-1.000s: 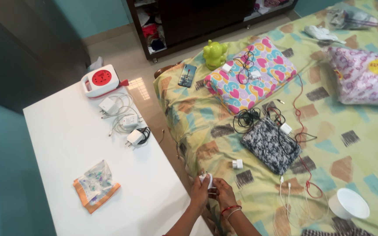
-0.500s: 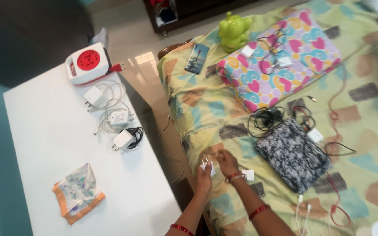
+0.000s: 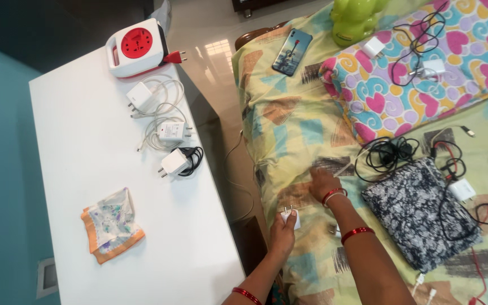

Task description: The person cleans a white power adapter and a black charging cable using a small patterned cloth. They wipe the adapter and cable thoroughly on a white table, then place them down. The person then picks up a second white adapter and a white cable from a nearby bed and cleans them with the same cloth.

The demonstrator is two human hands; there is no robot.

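Observation:
My left hand [image 3: 283, 231] grips a small white plug adapter [image 3: 290, 217] with its pins up, at the bed's near edge. My right hand [image 3: 321, 182] lies flat on the patterned bedsheet [image 3: 289, 130], fingers spread, reaching toward a white cable end beside a coil of black cable [image 3: 390, 155]. Another small white adapter [image 3: 335, 230] peeks out under my right forearm. A black-and-white pouch [image 3: 419, 210] lies just right of that arm.
A white table [image 3: 80, 169] on the left bears a red-and-white socket box [image 3: 137, 47], three white chargers with cables [image 3: 165, 133] and a folded cloth [image 3: 110, 225]. A phone [image 3: 292, 44], green toy [image 3: 355, 20] and heart-patterned pillow [image 3: 419, 73] with chargers lie on the bed.
My right hand left the adapter and slid forward onto the bedsheet toward the black cable. My left hand keeps the adapter. The view shifted left and down.

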